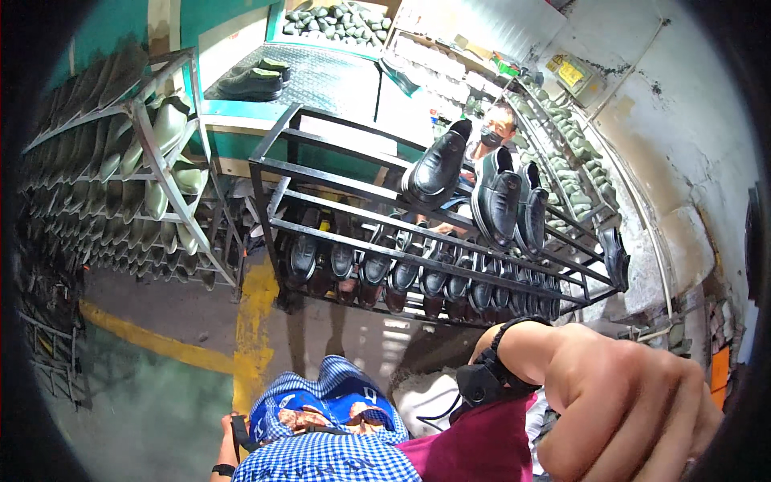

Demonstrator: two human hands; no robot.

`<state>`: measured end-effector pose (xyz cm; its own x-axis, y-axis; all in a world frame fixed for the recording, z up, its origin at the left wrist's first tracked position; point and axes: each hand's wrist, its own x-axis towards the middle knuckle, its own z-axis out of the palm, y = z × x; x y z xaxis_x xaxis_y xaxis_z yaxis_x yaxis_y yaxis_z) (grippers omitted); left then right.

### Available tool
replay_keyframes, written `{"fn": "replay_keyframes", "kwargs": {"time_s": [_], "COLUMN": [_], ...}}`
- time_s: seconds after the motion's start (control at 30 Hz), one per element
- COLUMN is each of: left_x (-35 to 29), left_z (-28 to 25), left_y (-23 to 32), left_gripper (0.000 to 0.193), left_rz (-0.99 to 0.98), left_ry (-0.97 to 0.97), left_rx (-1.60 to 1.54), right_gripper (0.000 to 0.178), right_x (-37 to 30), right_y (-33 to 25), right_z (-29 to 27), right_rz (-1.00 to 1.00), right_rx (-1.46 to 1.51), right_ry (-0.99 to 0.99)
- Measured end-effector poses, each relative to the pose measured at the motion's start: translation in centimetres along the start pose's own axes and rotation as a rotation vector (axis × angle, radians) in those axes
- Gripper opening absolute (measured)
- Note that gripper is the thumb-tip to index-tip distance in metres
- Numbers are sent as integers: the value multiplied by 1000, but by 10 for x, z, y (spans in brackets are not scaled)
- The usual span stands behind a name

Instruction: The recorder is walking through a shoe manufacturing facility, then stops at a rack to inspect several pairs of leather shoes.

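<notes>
R hand [634, 410] fisted close to cam, fingers curled shut, nothing seen in grip. Black shoes [498, 201] on rack [337, 173] well beyond knuckles, tilted soles-down on bars so they stay put. L hand [227, 424] low, grip can't tell.

right hand [634, 410] bare | black wrist strap, clipped device | maroon garment

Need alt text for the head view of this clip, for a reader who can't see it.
The person's right hand, a black wrist strap behind it, looms closed at lower right, holding nothing visible. Ahead, a dark metal rack carries rows of black shoes; another person sits behind it. A second rack of pale shoe forms stands left; the left hand shows low by a checked garment.
</notes>
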<state>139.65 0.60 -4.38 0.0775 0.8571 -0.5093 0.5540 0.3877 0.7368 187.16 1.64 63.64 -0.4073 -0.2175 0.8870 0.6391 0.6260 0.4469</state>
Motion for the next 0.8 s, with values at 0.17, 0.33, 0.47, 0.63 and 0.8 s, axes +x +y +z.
{"fn": "replay_keyframes", "kwargs": {"time_s": [0.17,0.33,0.47,0.63,0.8], "left_x": [11,26,29,33,29], "left_z": [-6,15,5,10,6], "left_y": [-1,8,5,23,6], "left_gripper": [19,18,17,16,15], "left_rz": [191,-172,-319,-496,-575], "left_ry": [-34,-52,-45,-17,14], "left_rx": [325,-115,-300,-513,-571], "right_gripper": [27,24,22,39,39], "right_x": [-6,1,-3,-6,-71], "right_y": [0,-11,-19,-38,-64], "right_z": [-3,6,16,44,53], "right_rz": [156,150,209,47,374], "right_rx": [347,427,488,294,-110], "right_ry": [86,108,157,184,469]}}
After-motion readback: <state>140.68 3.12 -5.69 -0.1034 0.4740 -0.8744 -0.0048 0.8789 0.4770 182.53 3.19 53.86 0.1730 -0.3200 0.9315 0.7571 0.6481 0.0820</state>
